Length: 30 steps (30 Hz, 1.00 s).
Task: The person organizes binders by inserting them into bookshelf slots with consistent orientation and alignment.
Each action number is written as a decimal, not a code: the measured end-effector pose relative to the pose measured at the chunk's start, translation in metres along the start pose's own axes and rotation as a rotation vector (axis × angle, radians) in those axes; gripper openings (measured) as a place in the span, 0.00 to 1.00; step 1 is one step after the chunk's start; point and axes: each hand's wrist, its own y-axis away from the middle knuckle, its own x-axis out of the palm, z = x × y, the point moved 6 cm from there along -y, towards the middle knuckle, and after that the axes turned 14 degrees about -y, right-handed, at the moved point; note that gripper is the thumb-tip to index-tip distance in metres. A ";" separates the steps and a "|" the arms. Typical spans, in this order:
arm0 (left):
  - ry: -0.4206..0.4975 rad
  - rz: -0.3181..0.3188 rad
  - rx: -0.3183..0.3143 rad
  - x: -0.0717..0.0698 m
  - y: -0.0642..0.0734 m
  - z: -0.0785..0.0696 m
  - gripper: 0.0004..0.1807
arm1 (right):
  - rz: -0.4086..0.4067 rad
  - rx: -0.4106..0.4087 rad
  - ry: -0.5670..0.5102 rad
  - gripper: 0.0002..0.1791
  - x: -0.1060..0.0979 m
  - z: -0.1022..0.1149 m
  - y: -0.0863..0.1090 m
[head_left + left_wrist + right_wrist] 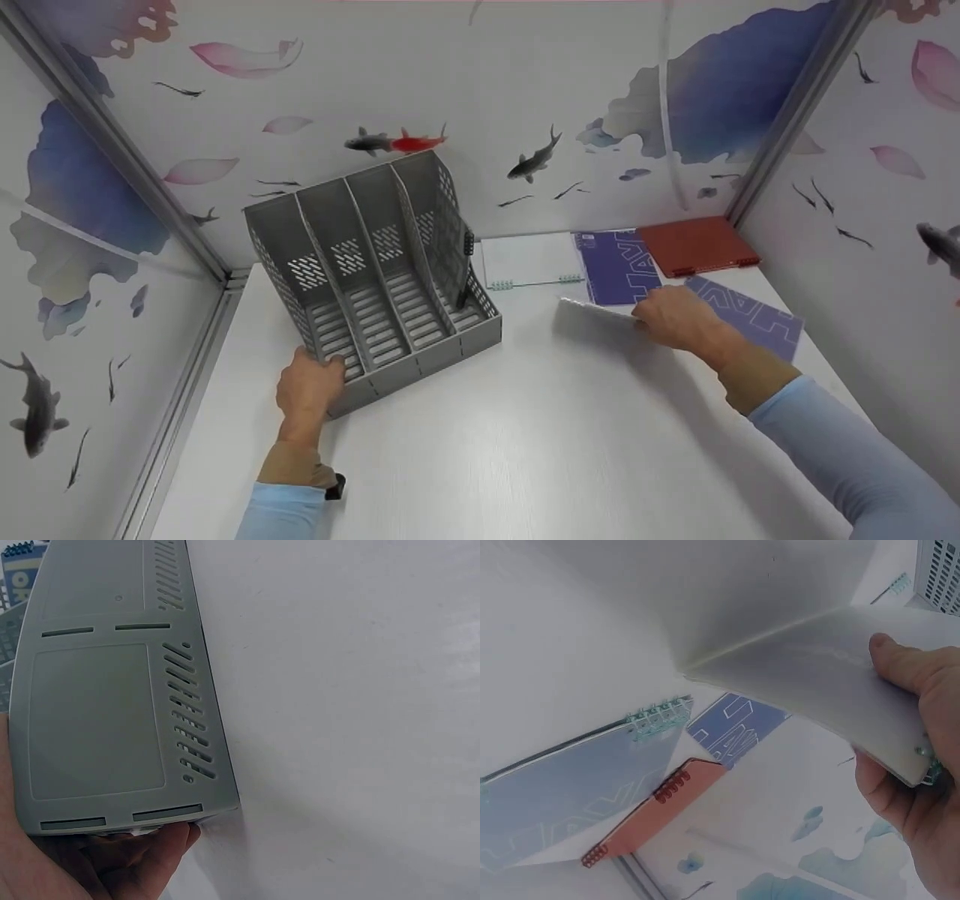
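Observation:
My left hand [309, 386] grips the front left corner of a grey desktop file rack [405, 360], which stands at an angle on the table. The left wrist view shows its slotted front wall [97, 720], with the fingers curled at the end of it. In my right hand [679, 319] is a thin ring-bound notebook [795, 682] with a pale, translucent cover, pinched between thumb and fingers by the edge with the teal rings. It is tilted above the table, right of the rack. A dark notebook with black rings [469, 241] stands in the rack's rightmost slot.
Behind the right hand, along the back wall, lie a white notebook with teal rings [532, 259], a purple one [604, 262] and a red-brown one [697, 244]. Another purple notebook [750, 315] lies partly behind my right wrist. Printed panels [480, 90] enclose the table on three sides.

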 end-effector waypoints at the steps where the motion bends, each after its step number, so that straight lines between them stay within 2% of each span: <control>1: -0.001 0.002 -0.001 0.000 0.000 0.000 0.37 | -0.020 -0.007 0.008 0.06 -0.001 0.000 0.001; 5: 0.000 0.004 -0.006 0.000 0.001 0.001 0.36 | -0.095 -0.017 0.036 0.05 -0.002 0.000 0.004; 12: 0.001 0.013 -0.013 0.000 0.001 0.001 0.38 | -0.166 0.051 -0.054 0.13 -0.005 -0.001 0.007; 20: -0.007 0.005 -0.009 0.001 0.000 0.000 0.41 | -0.244 0.124 -0.067 0.10 -0.006 0.001 0.006; 24: -0.012 -0.011 0.003 0.001 -0.001 -0.001 0.44 | -0.277 0.174 -0.131 0.13 -0.007 0.000 0.007; 30: -0.011 -0.020 0.001 0.001 0.000 0.000 0.40 | -0.319 0.205 -0.265 0.18 -0.009 0.004 0.009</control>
